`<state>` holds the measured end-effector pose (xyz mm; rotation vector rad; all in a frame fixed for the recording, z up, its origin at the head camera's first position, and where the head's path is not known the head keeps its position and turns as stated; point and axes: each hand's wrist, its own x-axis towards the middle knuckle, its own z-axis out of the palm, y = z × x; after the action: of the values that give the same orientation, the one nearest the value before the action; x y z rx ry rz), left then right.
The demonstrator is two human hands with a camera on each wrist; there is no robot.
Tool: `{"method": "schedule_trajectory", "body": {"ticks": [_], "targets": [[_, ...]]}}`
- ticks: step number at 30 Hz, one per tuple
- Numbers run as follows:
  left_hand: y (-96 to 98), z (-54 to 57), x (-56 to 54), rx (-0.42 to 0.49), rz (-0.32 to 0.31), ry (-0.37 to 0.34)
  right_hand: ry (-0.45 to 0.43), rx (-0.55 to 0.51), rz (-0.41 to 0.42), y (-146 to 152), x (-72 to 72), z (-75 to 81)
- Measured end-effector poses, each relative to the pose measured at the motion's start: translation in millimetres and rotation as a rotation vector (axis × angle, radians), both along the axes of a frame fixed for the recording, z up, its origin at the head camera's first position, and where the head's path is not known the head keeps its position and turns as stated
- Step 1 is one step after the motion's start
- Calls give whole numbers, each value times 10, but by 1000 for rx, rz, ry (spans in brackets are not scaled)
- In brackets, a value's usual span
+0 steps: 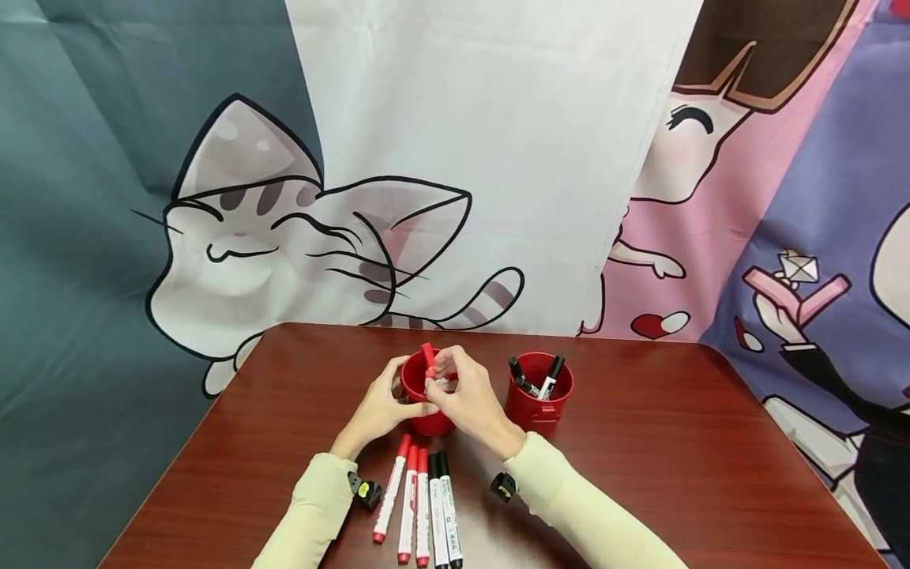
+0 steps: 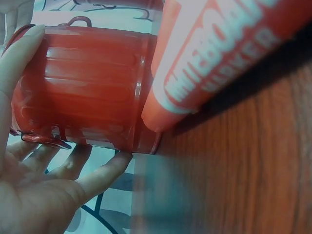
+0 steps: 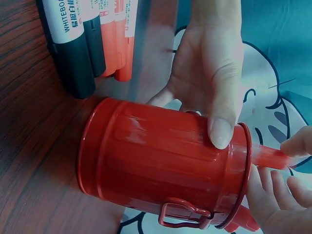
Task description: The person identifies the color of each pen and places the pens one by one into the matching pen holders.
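My left hand [image 1: 380, 407] grips a small red metal bucket [image 1: 431, 424] near its rim, thumb on the near side and fingers round the other, as the left wrist view shows. The bucket stands upright on the table. Over its mouth, my right hand [image 1: 475, 397] pinches a red marker [image 1: 428, 357] between thumb and fingers; its lower part is hidden. Another red marker end [image 3: 246, 219] sticks out of the bucket in the right wrist view. Closer to me lie red-capped whiteboard markers [image 1: 408, 506] and two black-capped ones [image 1: 444, 506], side by side.
A second red bucket [image 1: 538, 412] stands to the right, holding black markers [image 1: 550, 378] that lean on its rim. Both stand on a brown wooden table [image 1: 654, 442]. Behind its far edge hangs a cloth [image 1: 498, 142] with cartoon drawings.
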<state>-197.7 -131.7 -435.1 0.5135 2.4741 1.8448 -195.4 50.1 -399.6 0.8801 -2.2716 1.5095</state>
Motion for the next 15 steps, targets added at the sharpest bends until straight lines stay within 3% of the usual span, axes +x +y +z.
{"method": "schedule_trajectory", "body": {"ticks": [11,15], "targets": [[-3,8,12,0,-7,8,-17,4,10,14,31,-7],[0,-7,11,-4,-6,2,-15,-13,-16,110,105,88]]}}
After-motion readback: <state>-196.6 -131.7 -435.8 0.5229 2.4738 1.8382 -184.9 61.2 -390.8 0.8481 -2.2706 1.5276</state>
